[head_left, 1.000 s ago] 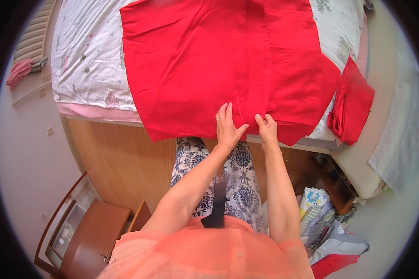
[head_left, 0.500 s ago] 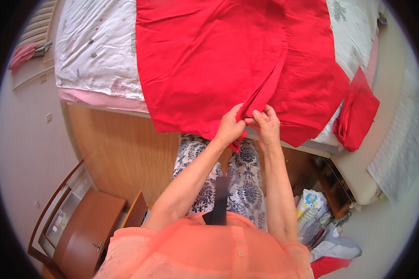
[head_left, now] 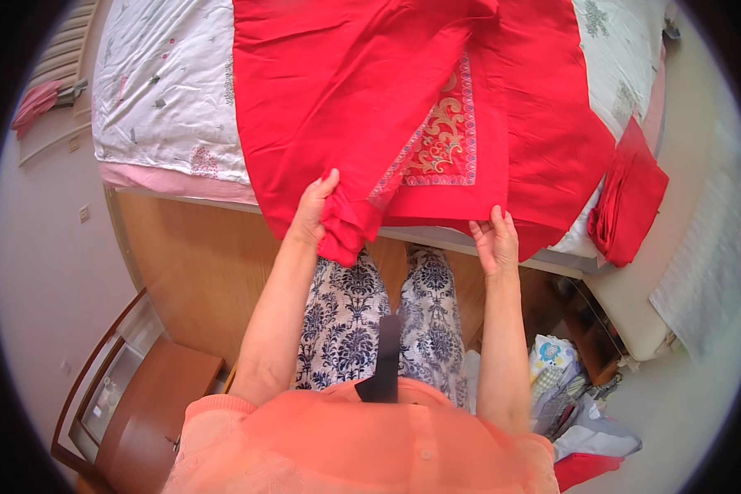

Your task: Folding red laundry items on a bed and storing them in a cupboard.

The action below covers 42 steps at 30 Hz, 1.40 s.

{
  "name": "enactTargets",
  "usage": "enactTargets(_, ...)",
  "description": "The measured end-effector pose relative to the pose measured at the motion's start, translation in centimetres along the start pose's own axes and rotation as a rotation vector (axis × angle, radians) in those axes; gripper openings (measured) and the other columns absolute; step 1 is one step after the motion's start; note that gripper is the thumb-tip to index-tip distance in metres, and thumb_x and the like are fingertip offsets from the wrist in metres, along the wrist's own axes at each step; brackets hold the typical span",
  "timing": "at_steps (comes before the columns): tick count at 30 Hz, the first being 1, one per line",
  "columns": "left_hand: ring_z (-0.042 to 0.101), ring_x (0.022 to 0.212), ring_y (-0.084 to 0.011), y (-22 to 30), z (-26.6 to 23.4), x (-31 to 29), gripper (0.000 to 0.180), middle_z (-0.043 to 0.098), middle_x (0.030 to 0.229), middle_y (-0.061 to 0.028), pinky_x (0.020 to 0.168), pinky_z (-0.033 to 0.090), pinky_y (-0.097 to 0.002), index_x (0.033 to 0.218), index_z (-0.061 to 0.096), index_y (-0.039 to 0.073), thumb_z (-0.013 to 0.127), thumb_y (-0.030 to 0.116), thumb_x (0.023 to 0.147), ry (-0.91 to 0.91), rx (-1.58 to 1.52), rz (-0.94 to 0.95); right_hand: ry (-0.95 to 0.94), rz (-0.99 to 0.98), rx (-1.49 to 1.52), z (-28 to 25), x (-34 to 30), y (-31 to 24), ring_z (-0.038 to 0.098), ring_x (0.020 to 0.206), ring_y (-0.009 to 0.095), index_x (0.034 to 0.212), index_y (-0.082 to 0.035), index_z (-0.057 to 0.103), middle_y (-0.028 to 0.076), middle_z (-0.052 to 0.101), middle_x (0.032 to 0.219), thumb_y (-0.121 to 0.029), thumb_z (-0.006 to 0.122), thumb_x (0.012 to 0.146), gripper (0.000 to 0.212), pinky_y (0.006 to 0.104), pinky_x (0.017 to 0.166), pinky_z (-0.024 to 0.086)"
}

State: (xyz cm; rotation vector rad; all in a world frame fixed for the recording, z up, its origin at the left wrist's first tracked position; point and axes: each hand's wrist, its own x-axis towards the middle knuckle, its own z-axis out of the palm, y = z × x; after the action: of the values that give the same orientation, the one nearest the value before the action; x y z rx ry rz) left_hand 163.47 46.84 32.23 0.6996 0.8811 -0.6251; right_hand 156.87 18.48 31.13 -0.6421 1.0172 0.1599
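A large red cloth (head_left: 346,90) lies spread over the bed (head_left: 165,90). Part of it is folded back, showing a square panel with gold and blue embroidery (head_left: 445,140). My left hand (head_left: 313,210) grips a bunched edge of the red cloth at the bed's near side. My right hand (head_left: 494,239) pinches the lower corner of the folded-back panel. The two hands are apart, with the cloth's hem between them.
A folded red cloth (head_left: 630,193) lies on the bed's right corner. The bed has a white flowered sheet and a wooden side board (head_left: 198,255). A wooden nightstand (head_left: 132,395) stands at lower left. Bags and fabric (head_left: 568,387) sit on the floor at right.
My hands, held together at the cloth's near edge before, have moved apart. The cloth has been turned back, and the embroidered panel now shows.
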Motion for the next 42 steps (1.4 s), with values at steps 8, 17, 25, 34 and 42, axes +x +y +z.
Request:
enactTargets(8, 0.055, 0.086, -0.0224, 3.7, 0.7, -2.4, 0.027, 0.055, 0.096, -0.0138, 0.077, 0.045, -0.0346, 0.099, 0.048, -0.003, 0.049, 0.018, 0.081, -0.072, -0.056, 0.051, 0.067, -0.068, -0.049, -0.7, 0.0, 0.2, 0.054, 0.071, 0.015, 0.089, -0.008, 0.044, 0.004, 0.055, 0.082, -0.016, 0.054, 0.079, 0.017, 0.0307, 0.064, 0.047)
enactTargets(17, 0.052, 0.094, -0.0239, 7.0, 1.2, -6.1, 0.035, 0.05, 0.105, -0.0153, 0.081, 0.042, -0.0372, 0.109, 0.04, -0.002, 0.044, 0.022, 0.084, -0.076, -0.005, 0.165, -0.048, -0.187, -0.036, 2.8, -1.5, 1.0, 0.051, 0.078, 0.012, 0.09, -0.008, 0.044, 0.003, 0.053, 0.088, -0.011, 0.05, 0.08, 0.012, 0.0283, 0.071, 0.042)
enactTargets(25, 0.052, 0.087, -0.0173, 1.4, 4.6, -7.8, 0.029, 0.053, 0.097, -0.0085, 0.075, 0.044, -0.0298, 0.104, 0.043, 0.003, 0.047, 0.023, 0.083, 0.009, 0.272, 0.254, -0.496, -0.474, -0.559, 13.0, -6.6, 7.1, 0.044, 0.099, 0.018, 0.085, -0.001, 0.048, 0.011, 0.046, 0.108, -0.011, 0.056, 0.075, 0.016, 0.0279, 0.084, 0.035)
enactTargets(34, 0.054, 0.083, -0.0154, 1.0, 1.2, -5.2, 0.028, 0.055, 0.096, -0.0082, 0.072, 0.044, -0.0277, 0.101, 0.047, 0.002, 0.055, 0.011, 0.076, 0.172, 0.56, 0.365, -0.835, -0.591, -0.922, 12.5, -3.8, 5.8, 0.049, 0.092, 0.029, 0.075, -0.005, 0.053, 0.011, 0.057, 0.089, -0.012, 0.054, 0.068, 0.01, 0.0356, 0.078, 0.04)
enactTargets(42, 0.054, 0.082, -0.0153, 2.2, 1.3, -5.0, 0.028, 0.056, 0.094, -0.008, 0.073, 0.044, -0.0282, 0.102, 0.048, 0.002, 0.054, 0.014, 0.078, 0.135, 0.68, 0.4, 0.558, -0.541, -1.328, 3.3, 3.7, 0.0, 0.046, 0.088, 0.029, 0.091, -0.005, 0.046, 0.014, 0.049, 0.092, -0.014, 0.061, 0.065, 0.032, 0.0368, 0.078, 0.036)
